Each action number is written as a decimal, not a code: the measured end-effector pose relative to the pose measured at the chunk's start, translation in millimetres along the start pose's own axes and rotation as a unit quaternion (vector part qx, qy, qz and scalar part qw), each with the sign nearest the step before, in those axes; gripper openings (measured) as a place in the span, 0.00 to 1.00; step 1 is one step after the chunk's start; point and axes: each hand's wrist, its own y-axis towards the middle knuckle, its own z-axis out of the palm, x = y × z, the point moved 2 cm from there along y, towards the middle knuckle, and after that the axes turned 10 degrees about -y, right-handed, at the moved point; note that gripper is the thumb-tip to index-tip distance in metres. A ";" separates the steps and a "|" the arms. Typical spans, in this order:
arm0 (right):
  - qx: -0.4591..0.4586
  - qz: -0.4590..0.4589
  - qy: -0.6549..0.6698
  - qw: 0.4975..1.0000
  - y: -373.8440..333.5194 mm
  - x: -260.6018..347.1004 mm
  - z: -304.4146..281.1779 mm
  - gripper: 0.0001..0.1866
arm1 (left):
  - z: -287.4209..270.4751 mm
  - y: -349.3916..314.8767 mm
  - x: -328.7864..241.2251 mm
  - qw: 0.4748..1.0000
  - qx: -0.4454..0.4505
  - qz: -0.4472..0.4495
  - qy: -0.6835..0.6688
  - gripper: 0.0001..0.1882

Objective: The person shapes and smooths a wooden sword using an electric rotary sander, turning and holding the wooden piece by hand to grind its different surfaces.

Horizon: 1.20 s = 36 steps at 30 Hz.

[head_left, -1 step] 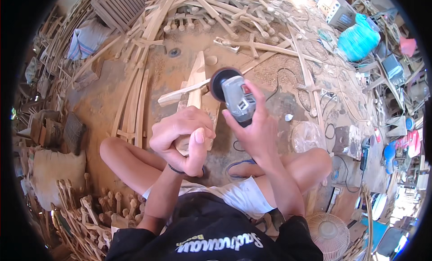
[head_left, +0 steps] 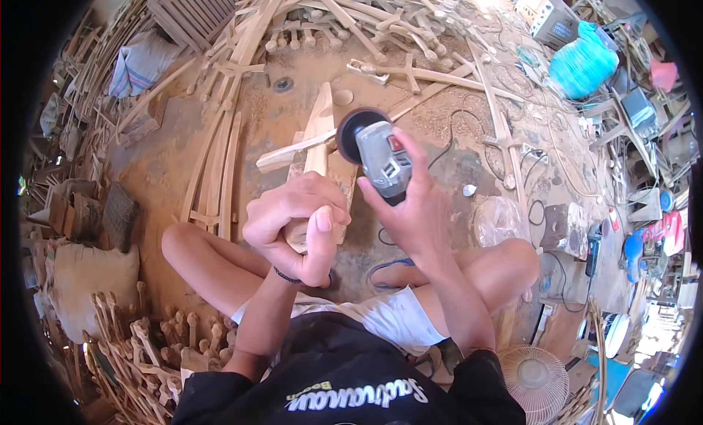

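Observation:
My left hand (head_left: 296, 224) is closed around the near, rounded end of a pale wooden sword (head_left: 320, 121). The blade points away from me, and a crosspiece (head_left: 282, 157) juts out to its left. Most of the grip is hidden under my fingers. In my right hand (head_left: 419, 216) is a grey angle grinder (head_left: 387, 163), held from the right side. Its dark round disc (head_left: 352, 134) is at the sword's right side, by the crosspiece; whether they touch I cannot tell.
Several similar wooden pieces (head_left: 227, 169) lie on the dusty floor at left, with more piled at the far side (head_left: 381, 30). A cable (head_left: 450, 136) curls across the floor at right. A clear plastic bag (head_left: 501, 221) lies beside my right knee, and a fan (head_left: 533, 385) stands at lower right.
The angle grinder and my right hand have shifted slightly left and away from me. My left hand and the wooden sword look almost unmoved.

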 end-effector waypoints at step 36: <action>0.016 -0.027 -0.016 0.999 16.0 9.8 21.9 0.44 | -9.5 -3.5 -11.9 0.998 -0.046 -0.038 0.002 0.08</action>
